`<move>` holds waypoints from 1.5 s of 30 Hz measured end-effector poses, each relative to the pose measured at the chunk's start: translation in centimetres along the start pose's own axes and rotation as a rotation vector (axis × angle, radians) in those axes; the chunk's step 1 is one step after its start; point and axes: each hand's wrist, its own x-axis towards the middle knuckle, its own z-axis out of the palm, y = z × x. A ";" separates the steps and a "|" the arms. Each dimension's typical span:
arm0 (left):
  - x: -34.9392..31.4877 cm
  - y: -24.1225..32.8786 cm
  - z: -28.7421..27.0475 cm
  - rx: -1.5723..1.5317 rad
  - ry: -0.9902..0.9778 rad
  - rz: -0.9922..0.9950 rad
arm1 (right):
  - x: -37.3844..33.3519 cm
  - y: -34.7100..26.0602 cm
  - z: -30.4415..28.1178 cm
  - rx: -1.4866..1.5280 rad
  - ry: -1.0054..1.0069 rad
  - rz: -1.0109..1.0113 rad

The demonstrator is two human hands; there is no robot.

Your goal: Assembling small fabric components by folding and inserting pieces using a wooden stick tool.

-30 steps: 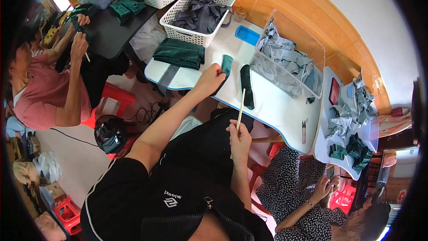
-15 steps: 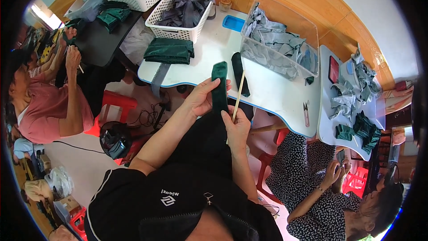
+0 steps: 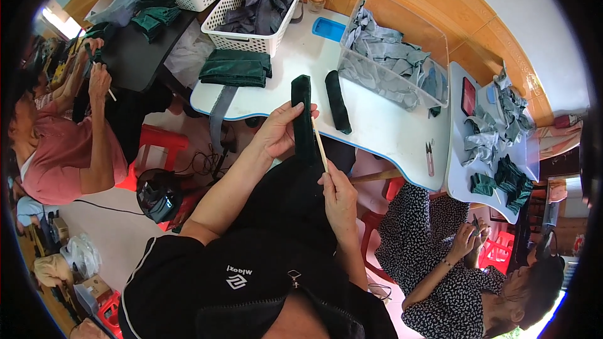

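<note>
My left hand (image 3: 281, 132) grips a long dark green fabric strip (image 3: 303, 113) and holds it upright over my lap, near the white table's front edge (image 3: 383, 127). In my right hand (image 3: 338, 194) is a thin wooden stick (image 3: 320, 144); its tip points up beside the strip. A second dark green strip (image 3: 337, 102) lies flat on the table just past my hands.
On the table stand a white basket of grey cloth (image 3: 256, 7), a clear bin of grey pieces (image 3: 391, 63), a folded green stack (image 3: 235, 68), a blue tray (image 3: 328, 29) and small snips (image 3: 430, 158). One person (image 3: 59, 144) works at my left, another (image 3: 465, 276) at my right.
My left hand has drawn the green strip from the table back toward my lap. My right hand with the stick has come in beside it. The view has tilted slightly.
</note>
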 end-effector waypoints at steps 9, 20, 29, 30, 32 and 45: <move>-1.2 0.7 1.6 0.178 -0.013 0.028 | -0.1 0.6 0.9 -0.025 -0.035 0.080; -2.9 -2.4 -1.3 0.827 -0.175 -0.021 | 1.4 3.0 4.3 0.161 0.091 0.134; -4.0 4.1 -1.4 0.361 -0.064 -0.043 | 0.5 2.9 9.2 0.264 0.018 0.109; -3.8 4.1 -1.5 0.391 -0.051 0.005 | 0.3 2.9 9.6 0.229 0.029 0.101; -3.0 3.7 -3.7 0.406 -0.031 0.007 | 0.1 2.5 10.7 0.205 0.004 0.077; -5.1 6.0 -6.0 0.570 0.123 0.153 | -0.6 1.0 13.8 0.648 0.043 0.410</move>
